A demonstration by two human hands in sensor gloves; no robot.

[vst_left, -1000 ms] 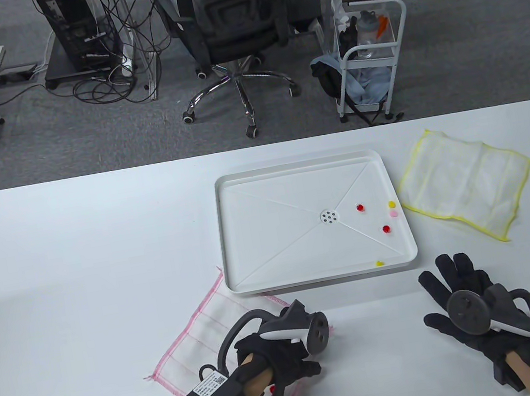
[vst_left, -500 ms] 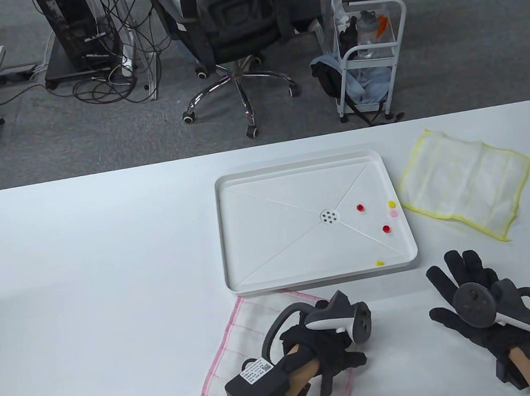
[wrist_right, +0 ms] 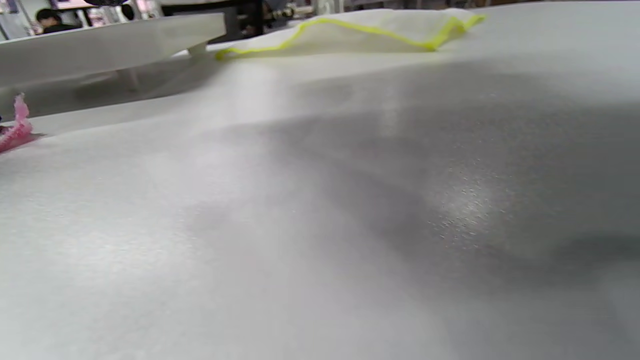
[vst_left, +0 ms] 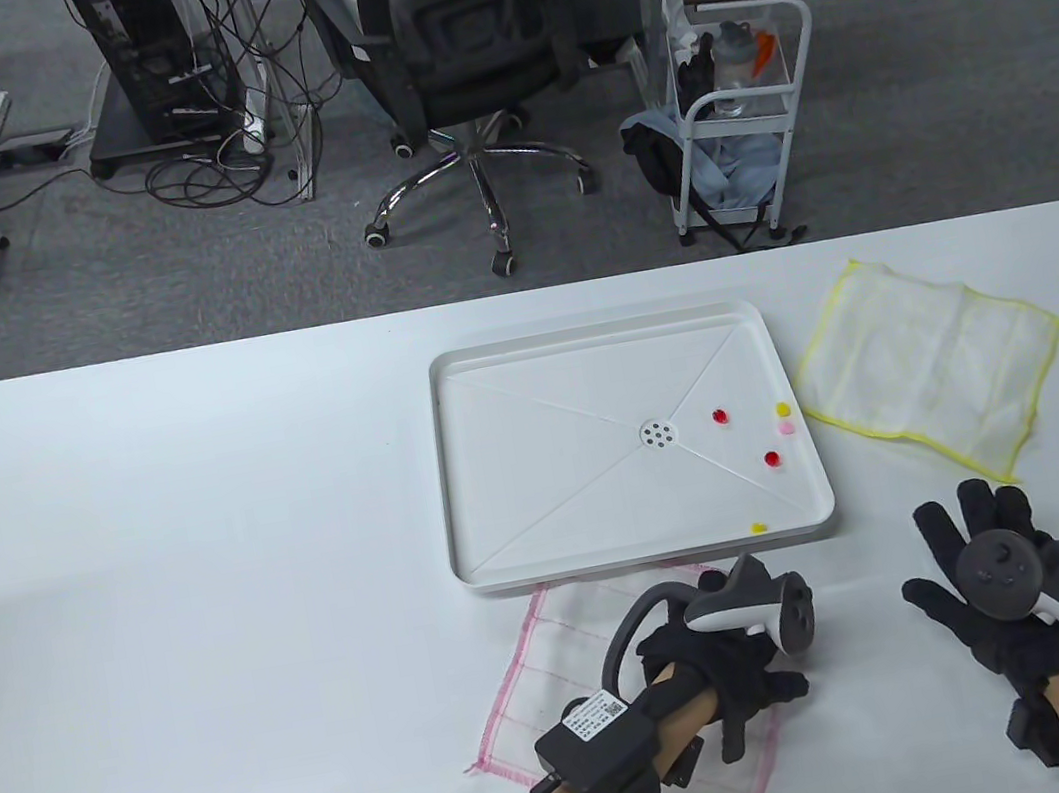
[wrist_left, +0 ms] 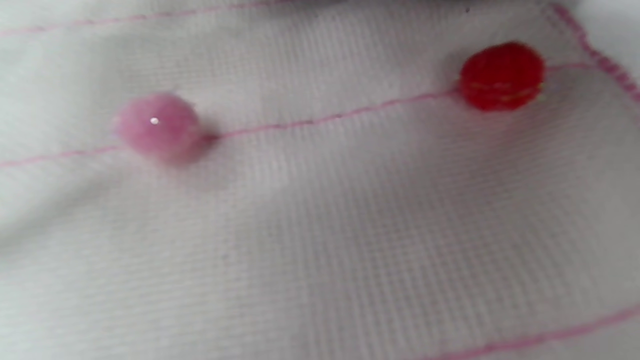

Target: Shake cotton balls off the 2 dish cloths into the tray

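My left hand [vst_left: 729, 677] on pink-edged cloth [vst_left: 574, 663] at 6 o'clock of tray [vst_left: 449, 491], fingers curled onto fabric; actual pinch not visible. Pink ball [wrist_left: 157, 127] and red ball [wrist_left: 501, 75] on cloth under my wrist. My right hand [vst_left: 1003, 591] at 4 o'clock, fingers spread, holding nothing. Yellow-edged cloth [vst_left: 930, 365] bare at 3 o'clock, five balls in tray. Best approach, I judge: gather edges, keep cloth sagging, lift over rim, then shake.

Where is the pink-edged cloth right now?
In the table view the pink-edged cloth lies flat just below the tray, near the table's front, under the left hand.
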